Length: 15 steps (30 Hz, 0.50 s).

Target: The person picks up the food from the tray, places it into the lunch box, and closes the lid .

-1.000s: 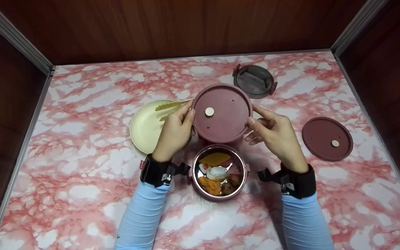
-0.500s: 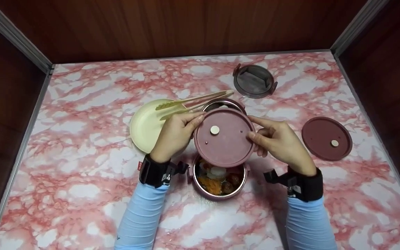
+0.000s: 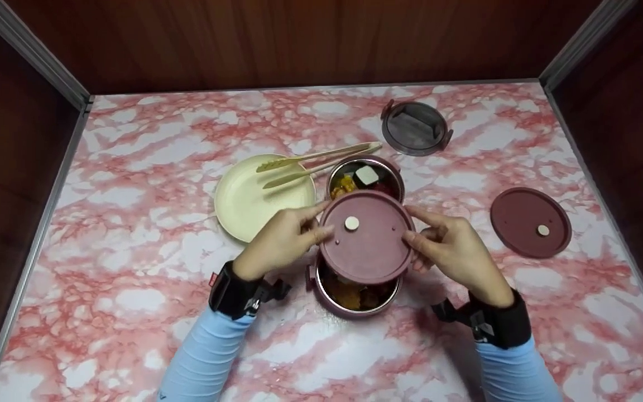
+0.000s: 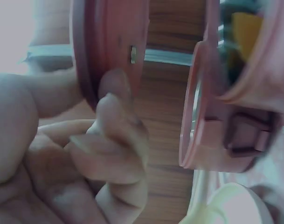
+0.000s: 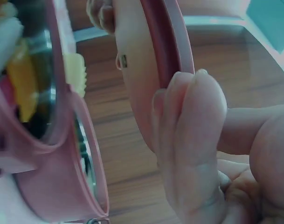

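Observation:
Both hands hold a round mauve lid (image 3: pixel 369 245) with a small cream knob, raised above the near food container (image 3: pixel 349 306). The left hand (image 3: pixel 285 237) pinches its left edge, thumb on top. At its right edge the right hand (image 3: pixel 452 248) grips likewise, fingers bent beneath the rim, as the right wrist view shows. The lid covers the back part of the near container; orange and brown food shows at its front. Just behind stands a second container (image 3: pixel 401 178), uncovered, with a white piece and yellow food inside. The lid overlaps its front edge in the head view.
A cream plate (image 3: pixel 243 204) lies at left, with cream tongs (image 3: pixel 321 160) resting across its rim toward the back container. A grey clip-sided lid (image 3: pixel 415 131) sits at the back. Another maroon lid (image 3: pixel 522 226) lies flat at right. Dark panels wall the table.
Both hands have brought the lid toward the body, from over the back container to above the near one. The back container's food has come into view. The lid has turned slightly.

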{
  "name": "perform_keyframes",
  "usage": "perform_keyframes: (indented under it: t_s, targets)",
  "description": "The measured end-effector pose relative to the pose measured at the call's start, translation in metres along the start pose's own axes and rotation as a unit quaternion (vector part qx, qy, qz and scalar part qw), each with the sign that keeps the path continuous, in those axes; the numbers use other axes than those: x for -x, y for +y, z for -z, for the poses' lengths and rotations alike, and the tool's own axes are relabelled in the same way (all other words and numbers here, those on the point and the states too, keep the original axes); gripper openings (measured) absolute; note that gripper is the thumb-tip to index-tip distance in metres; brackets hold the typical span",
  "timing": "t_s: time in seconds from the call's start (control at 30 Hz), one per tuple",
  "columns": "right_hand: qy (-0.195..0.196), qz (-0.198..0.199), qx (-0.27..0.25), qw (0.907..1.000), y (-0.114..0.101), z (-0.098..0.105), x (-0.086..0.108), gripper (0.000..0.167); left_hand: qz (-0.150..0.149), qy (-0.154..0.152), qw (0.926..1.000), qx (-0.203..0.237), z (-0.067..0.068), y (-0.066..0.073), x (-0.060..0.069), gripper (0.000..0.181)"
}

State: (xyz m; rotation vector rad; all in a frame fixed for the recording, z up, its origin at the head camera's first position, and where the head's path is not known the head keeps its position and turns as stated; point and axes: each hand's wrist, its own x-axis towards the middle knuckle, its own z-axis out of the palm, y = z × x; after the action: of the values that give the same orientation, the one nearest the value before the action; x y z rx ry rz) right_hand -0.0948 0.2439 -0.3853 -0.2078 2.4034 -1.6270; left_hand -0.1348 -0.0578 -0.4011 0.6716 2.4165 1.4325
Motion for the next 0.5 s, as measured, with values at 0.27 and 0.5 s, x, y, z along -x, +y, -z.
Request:
perform_keyframes:
  t_s: [0.27, 0.5]
  targets:
    - [-0.057, -0.038, 0.025, 0.9973, 0.011, -0.007, 0.010, 0.058, -0.003, -0.066, 0.9969, -0.044, -0.007, -0.011, 0.015, 0.085]
    - [-0.077, -0.021, 0.062, 0.9949, 0.020, -0.013, 0.016, 0.063, -0.010, -0.081, 0.9912, -0.104, -0.010, -0.014, 0.021, 0.093]
